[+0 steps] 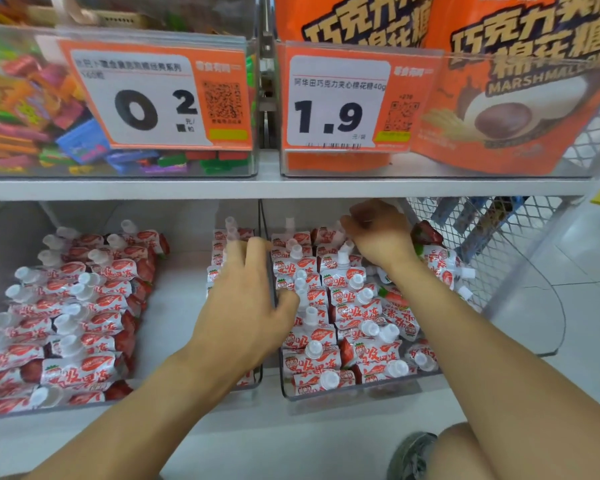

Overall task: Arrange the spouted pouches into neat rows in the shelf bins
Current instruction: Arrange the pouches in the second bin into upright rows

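Red-and-white spouted pouches (84,306) lie in overlapping rows in the left clear bin (84,408). More spouted pouches (354,310) stand in rows in the right clear bin (361,393), and a few loose ones (440,268) lie tilted along its right side. My left hand (246,299) is spread open across the wall between the two bins, fingers over the left bin's right-hand column and thumb in the right bin. My right hand (378,233) reaches to the back of the right bin, its fingers curled down onto a pouch top there.
A white shelf board (291,188) hangs low over both bins. On it stand a clear bin of coloured candies (32,116) and orange marshmallow bags (499,98), with price tags in front. A wire mesh panel (520,244) closes the right side. My knee and shoe (416,455) are at the bottom right.
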Demonstrator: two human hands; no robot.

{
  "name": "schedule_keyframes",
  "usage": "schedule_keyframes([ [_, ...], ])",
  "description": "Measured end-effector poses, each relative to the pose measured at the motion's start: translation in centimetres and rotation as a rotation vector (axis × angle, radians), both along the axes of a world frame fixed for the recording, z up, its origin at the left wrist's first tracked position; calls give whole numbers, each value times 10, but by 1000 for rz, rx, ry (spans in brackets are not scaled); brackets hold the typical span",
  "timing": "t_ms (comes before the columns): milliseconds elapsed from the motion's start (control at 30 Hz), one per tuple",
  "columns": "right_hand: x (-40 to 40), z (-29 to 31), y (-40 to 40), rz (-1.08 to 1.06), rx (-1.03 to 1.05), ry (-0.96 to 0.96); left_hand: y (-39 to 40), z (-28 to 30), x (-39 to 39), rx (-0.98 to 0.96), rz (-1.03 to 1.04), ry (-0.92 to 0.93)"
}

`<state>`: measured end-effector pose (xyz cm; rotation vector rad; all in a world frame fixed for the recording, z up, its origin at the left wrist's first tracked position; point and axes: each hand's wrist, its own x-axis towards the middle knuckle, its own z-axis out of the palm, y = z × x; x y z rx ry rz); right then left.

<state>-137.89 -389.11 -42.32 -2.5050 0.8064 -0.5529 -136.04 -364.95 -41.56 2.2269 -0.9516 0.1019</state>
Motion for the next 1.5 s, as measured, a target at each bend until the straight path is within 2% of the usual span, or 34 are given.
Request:
schedule_keyframes([
  [200,2,-6,0,88,182,-27,1,0,-1,-22,-10,-4],
  [367,10,-1,4,93,53,59,1,0,-2,-29,-8,11],
  [600,21,-9,0,102,79,141,-1,1,-3,-14,3,7],
  [733,10,-16,2,214,191,116,0,2,-4,-7,-3,24],
  [900,9,-16,-1,228,394,71,1,2,-4,4,-7,33],
  [1033,-9,-18,-16,246,770,-106,1,5,-3,36,-11,34],
  [1100,-23,-11,-27,216,686,-149,0,7,-1,93,-8,24],
  [1133,-33,-5,-32,193,565,-129,0,8,-1,128,5,28],
  [1200,-59,11,-38,198,362,-21,-3,11,-4,179,43,-50],
  [1233,-74,19,-38,229,347,46,-7,13,-8,174,39,-135],
  [1333,-116,31,-30,322,308,267,-29,24,-28,90,-162,-276],
  [1433,-145,28,-20,428,349,396,-54,22,-48,160,-552,-147],
  [1500,-158,21,-20,479,352,480,-66,11,-54,226,-704,-108],
])
